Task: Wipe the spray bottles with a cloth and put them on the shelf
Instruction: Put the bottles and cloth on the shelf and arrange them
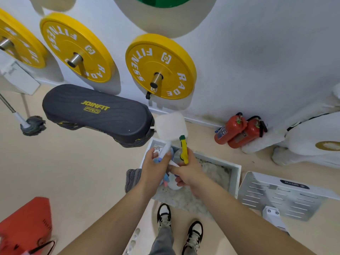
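So the person's standing over a shallow white tray (237, 173) on the floor (82, 172), with both hands up above its far-left corner. The left hand (154, 168) is wrapped round the thin neck of a white bottle (171, 126). The bottle's wide end points toward the wall and comes out blurry, so I can't make out any detail on it.

The right hand (187, 172) is curled round a yellow-headed spray bottle (184, 151). The yellow trigger part, with its green tip, sticks up past the knuckles, and there's a cloudy clear body just beside it. The two bottles sit just beside each other.

A blue cloth (166, 178) is bunched between and under the hands, and honestly I can't tell which hand has hold of it. A grey striped rag (131, 179) lies on the floor just beside the tray's left edge.

Along the floor's far edge by the wall there are two red fire extinguishers (239, 131) off to the right. A dark JOINFIT pad (95, 111) is to the left, with a mop head (33, 125) past that. Yellow weight plates (160, 67) hang on pegs up the wall. The person's black-and-white sneakers (163, 216) are at the tray's near edge.
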Available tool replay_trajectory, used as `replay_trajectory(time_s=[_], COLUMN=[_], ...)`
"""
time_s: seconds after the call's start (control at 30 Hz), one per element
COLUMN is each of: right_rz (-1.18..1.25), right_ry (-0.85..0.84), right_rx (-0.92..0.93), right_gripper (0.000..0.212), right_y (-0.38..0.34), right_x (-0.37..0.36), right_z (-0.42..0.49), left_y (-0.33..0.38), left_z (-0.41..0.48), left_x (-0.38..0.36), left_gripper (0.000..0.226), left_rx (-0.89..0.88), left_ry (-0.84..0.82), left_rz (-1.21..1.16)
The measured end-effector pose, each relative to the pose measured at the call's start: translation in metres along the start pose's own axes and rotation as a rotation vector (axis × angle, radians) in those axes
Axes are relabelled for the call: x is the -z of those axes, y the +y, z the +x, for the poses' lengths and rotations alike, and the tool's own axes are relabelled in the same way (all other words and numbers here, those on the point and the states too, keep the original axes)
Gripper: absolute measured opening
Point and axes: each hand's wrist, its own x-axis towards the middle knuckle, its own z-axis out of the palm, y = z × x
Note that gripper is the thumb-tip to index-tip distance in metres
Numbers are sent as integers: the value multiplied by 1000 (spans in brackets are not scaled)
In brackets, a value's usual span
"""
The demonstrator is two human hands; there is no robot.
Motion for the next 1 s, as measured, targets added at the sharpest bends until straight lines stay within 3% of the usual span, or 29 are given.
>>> replay_trajectory(time_s=[0.07,0.13,0.2,0.27,0.4,0.47,0.53,0.77,1.0], right_rz=[31,59,95,99,35,-40,-106,-105,36], right_ry=[6,15,55,116,95,89,81,150,170], right_rx=[-18,-66,-81,-94,-177,-113,-35,69,-72], right_gripper=[95,117,122,115,38,20,19,21,28], right_y=[9,16,22,28,33,34,34,44,49], right_x=[-3,-4,-5,-6,-15,-17,-21,-28,-15], right_z=[-1,-6,-10,-13,-24,-26,-24,-18,-20], left_y=[-6,-8,-14,-18,-25,-28,-26,-14,-25], left_z=[-2,-8,-12,-17,-23,-25,-24,-15,-19], left_x=[6,13,19,21,28,31,31,27,34], left_gripper=[44,30,22,26,25,17,8,20,24], left_rx=[36,49,39,27,-1,10,62,56,62], left_ry=[-13,-37,-45,-33,-6,-11,-16,-22,-30], left_rz=[-58,-49,-40,-47,21,60,113,200,161])
